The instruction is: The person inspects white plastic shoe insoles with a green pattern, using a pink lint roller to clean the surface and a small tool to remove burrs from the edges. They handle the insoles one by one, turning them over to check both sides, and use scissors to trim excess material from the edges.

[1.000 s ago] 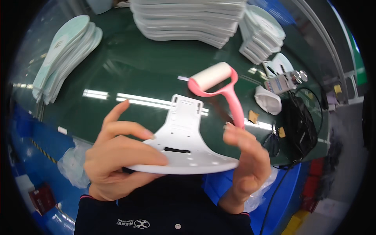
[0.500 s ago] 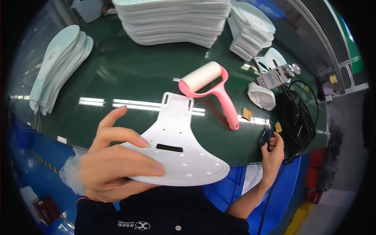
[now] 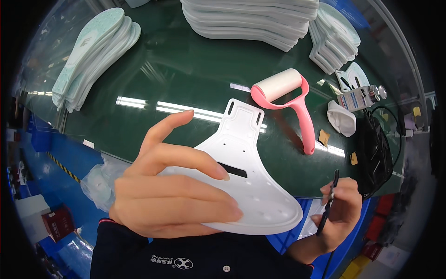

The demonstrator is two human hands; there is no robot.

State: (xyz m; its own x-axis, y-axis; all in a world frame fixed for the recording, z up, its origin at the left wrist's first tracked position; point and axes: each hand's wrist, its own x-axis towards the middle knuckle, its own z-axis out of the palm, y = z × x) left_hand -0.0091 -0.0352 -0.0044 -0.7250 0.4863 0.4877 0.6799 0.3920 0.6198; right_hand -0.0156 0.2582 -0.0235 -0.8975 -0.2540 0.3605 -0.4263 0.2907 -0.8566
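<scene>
My left hand (image 3: 181,195) grips a white moulded plastic panel (image 3: 267,197) by its left side, thumb underneath and fingers on top. The panel flares to a wide rounded end near me and narrows to a slotted tab at the far end. A dark slot crosses its middle, partly behind my fingers. In my right hand (image 3: 344,209), pinched between thumb and fingers, is a thin dark strip-like piece (image 3: 328,204); its exact kind is unclear. Beyond the panel lies a sticky lint roller (image 3: 304,116) with a pink handle and white roll.
Stacks of pale, shaped panels stand at far left (image 3: 95,56), far middle (image 3: 246,23) and far right (image 3: 332,39) on the green table (image 3: 186,69). At right lie a clear bottle with a metal cap (image 3: 360,98), a crumpled white cloth piece (image 3: 341,118) and a black bag (image 3: 374,153).
My right hand has lifted the dark piece off the table's edge and brought it nearer me. The view has shifted, while my left hand keeps hold of the panel.
</scene>
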